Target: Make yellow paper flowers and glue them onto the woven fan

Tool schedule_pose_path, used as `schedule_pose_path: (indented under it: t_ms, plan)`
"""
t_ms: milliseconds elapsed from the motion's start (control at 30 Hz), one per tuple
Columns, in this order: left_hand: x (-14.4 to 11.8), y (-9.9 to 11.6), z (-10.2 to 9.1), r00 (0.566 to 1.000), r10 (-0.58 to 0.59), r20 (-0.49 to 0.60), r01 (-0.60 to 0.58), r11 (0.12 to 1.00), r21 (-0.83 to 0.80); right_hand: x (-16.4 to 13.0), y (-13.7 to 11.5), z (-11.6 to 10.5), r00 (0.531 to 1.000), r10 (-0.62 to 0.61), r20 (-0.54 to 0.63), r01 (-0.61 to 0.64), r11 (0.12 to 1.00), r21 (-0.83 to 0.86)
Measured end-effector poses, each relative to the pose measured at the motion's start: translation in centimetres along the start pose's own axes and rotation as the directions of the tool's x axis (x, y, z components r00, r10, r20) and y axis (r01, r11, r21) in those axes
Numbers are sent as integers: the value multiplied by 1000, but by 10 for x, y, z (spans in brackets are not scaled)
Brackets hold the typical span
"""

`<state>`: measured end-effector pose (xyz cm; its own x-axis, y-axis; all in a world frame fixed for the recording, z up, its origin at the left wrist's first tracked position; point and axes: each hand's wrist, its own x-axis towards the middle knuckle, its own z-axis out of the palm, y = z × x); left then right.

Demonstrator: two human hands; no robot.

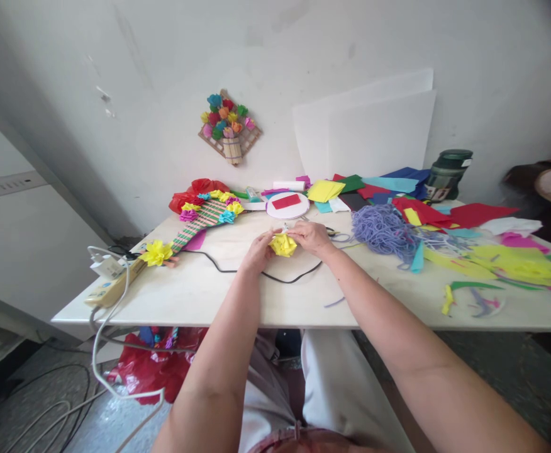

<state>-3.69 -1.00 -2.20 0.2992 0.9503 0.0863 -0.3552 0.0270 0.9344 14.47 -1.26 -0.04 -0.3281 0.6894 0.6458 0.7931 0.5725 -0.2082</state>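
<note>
Over the middle of a pale table (200,296), the left hand (258,250) and right hand (312,238) meet around a yellow paper flower (283,245), the fingers of both pinched onto it from either side just above the tabletop. A black cable (238,269) curves across the surface beneath them. To the left lie another yellow flower (156,253), a power strip (112,286) at the table edge, and a striped woven piece ringed with small paper flowers (204,217). Behind the hands sits a round white disc with a red rectangle (287,204). To the right, a heap of purple yarn (384,229) and scattered coloured paper sheets (445,214) cover the surface. A flower plaque (229,128) hangs on the white wall, 2 white boards (374,135) lean against it, and a red bag (153,368) lies on the floor below.
</note>
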Motion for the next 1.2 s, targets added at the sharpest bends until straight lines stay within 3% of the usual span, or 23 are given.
schedule_pose_path:
  t_ms: [233,1200]
  plan:
    - [-4,3,1,998,14,62,-13,1000,-16,-1,2,0,999,22,-26,-22,1000,-3]
    - [-3,3,5,1000,-28,0,28,998,-63,0,-4,6,999,1,-33,-3,999,-54]
